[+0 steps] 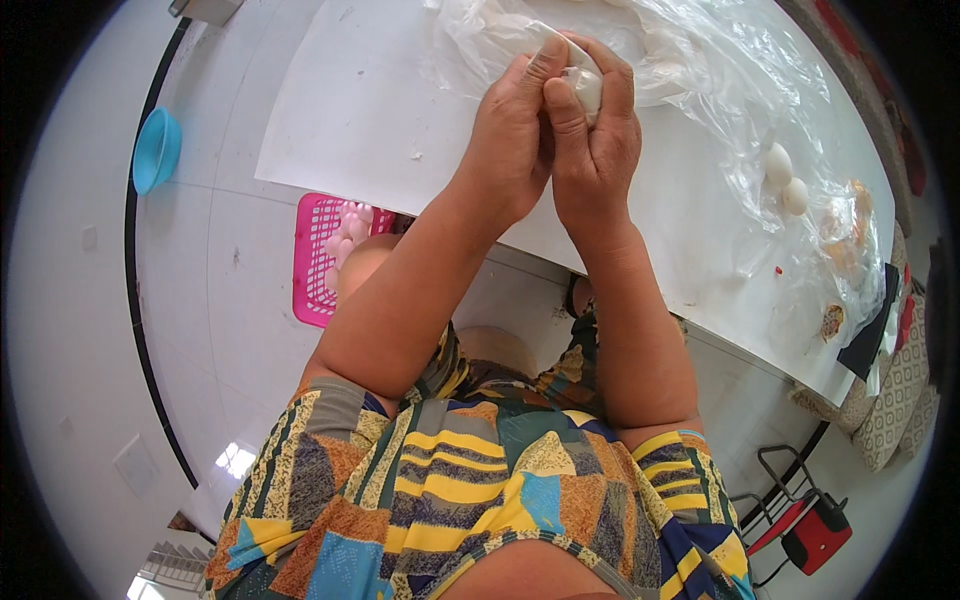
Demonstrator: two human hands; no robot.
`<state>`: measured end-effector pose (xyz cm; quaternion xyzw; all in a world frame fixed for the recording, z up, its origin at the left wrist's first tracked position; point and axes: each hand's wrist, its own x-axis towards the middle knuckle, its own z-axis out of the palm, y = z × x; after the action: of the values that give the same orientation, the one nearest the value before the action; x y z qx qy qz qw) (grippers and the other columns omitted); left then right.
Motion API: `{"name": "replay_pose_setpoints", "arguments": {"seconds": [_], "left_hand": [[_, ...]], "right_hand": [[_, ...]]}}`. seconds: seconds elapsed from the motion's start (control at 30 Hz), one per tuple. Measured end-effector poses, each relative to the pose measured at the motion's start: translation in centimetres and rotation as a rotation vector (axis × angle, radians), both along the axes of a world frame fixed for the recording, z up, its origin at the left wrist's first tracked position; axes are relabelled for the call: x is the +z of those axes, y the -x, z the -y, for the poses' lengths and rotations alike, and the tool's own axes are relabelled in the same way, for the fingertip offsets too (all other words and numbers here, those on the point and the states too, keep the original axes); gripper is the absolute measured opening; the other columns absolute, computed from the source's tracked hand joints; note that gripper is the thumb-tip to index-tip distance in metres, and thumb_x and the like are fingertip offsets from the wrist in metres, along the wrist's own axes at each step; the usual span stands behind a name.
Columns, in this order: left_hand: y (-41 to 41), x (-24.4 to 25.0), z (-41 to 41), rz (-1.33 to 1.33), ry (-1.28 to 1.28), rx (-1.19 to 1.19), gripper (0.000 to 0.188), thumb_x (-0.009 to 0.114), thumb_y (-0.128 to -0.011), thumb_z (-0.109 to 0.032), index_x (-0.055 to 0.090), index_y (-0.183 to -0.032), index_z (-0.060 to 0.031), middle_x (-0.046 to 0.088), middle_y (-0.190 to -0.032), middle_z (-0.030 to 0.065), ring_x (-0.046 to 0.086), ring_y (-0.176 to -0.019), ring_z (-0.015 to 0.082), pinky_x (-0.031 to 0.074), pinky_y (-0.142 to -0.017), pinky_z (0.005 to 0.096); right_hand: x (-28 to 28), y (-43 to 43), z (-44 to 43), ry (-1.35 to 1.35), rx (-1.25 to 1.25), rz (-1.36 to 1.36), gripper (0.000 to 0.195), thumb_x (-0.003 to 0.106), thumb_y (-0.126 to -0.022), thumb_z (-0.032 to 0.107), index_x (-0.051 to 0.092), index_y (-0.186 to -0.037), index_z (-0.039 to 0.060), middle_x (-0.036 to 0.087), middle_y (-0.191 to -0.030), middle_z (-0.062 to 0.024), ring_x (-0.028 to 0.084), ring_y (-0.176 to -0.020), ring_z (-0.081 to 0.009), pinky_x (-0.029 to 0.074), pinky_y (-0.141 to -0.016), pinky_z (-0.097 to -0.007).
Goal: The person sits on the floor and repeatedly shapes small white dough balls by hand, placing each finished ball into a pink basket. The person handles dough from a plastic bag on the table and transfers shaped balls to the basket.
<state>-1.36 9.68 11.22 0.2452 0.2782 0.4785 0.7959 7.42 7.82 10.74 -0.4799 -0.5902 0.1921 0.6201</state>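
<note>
Above the white table (360,97), both hands are closed together around a white egg (589,91) that seems wrapped in clear plastic film. My left hand (511,124) pinches the film with its thumb. My right hand (600,139) cups the egg from the other side, its fingers curled over the top. Much of the egg is hidden by the fingers. Behind the hands spreads a large crumpled sheet of clear plastic (675,56). Two bare white eggs, an upper egg (778,165) and a lower egg (795,196), lie by the plastic at the right.
A pink plastic basket (304,255) with several pink eggs (351,229) stands beside my left leg, below the table edge. A light blue basin (157,150) is on the floor at left. Orange-toned items in a clear bag (851,225) lie at the table's right end, near patterned cushions (889,397).
</note>
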Motion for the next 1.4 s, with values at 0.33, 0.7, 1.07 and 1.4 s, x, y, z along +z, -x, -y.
{"name": "replay_pose_setpoints", "arguments": {"seconds": [0.33, 0.7, 1.07, 1.4], "left_hand": [[-0.2, 0.2, 0.1, 0.222, 0.038, -0.050, 0.033, 0.044, -0.099, -0.029, 0.052, -0.119, -0.0046, 0.060, -0.112, 0.0068, 0.058, -0.104, 0.0172, 0.046, -0.094, 0.0342], [1.0, -1.9, -0.6, 0.376, -0.067, -0.224, 0.036, 0.042, -0.104, -0.038, 0.058, -0.112, -0.0066, 0.062, -0.103, 0.0009, 0.058, -0.095, 0.0133, 0.048, -0.091, 0.0296], [-0.5, -0.2, 0.6, 0.160, -0.006, -0.119, 0.033, 0.047, -0.102, -0.028, 0.052, -0.120, -0.0008, 0.060, -0.113, 0.0092, 0.059, -0.101, 0.0167, 0.048, -0.093, 0.0334], [0.3, -1.1, 0.1, 0.280, 0.029, -0.007, 0.028, 0.038, -0.104, -0.022, 0.052, -0.120, -0.0039, 0.059, -0.110, 0.0050, 0.059, -0.102, 0.0116, 0.052, -0.086, 0.0273]], "right_hand": [[0.3, -1.1, -0.4, 0.185, 0.020, -0.321, 0.032, 0.055, -0.098, 0.031, 0.059, -0.110, 0.0021, 0.066, -0.089, -0.0099, 0.063, -0.079, -0.0191, 0.051, -0.073, -0.0295], [0.1, -1.5, -1.2, -0.177, -0.272, 0.435, 0.030, 0.058, -0.096, 0.030, 0.061, -0.113, 0.0055, 0.066, -0.102, -0.0111, 0.063, -0.086, -0.0274, 0.050, -0.079, -0.0347], [0.6, -2.6, -0.9, 0.117, -0.138, -0.297, 0.022, 0.053, -0.097, 0.020, 0.064, -0.092, 0.0019, 0.067, -0.085, -0.0065, 0.063, -0.072, -0.0178, 0.050, -0.065, -0.0300], [0.8, -0.7, -1.3, -0.359, -0.084, 0.331, 0.017, 0.060, -0.089, 0.006, 0.064, -0.106, 0.0045, 0.069, -0.107, -0.0100, 0.063, -0.104, -0.0254, 0.048, -0.091, -0.0341]]}}
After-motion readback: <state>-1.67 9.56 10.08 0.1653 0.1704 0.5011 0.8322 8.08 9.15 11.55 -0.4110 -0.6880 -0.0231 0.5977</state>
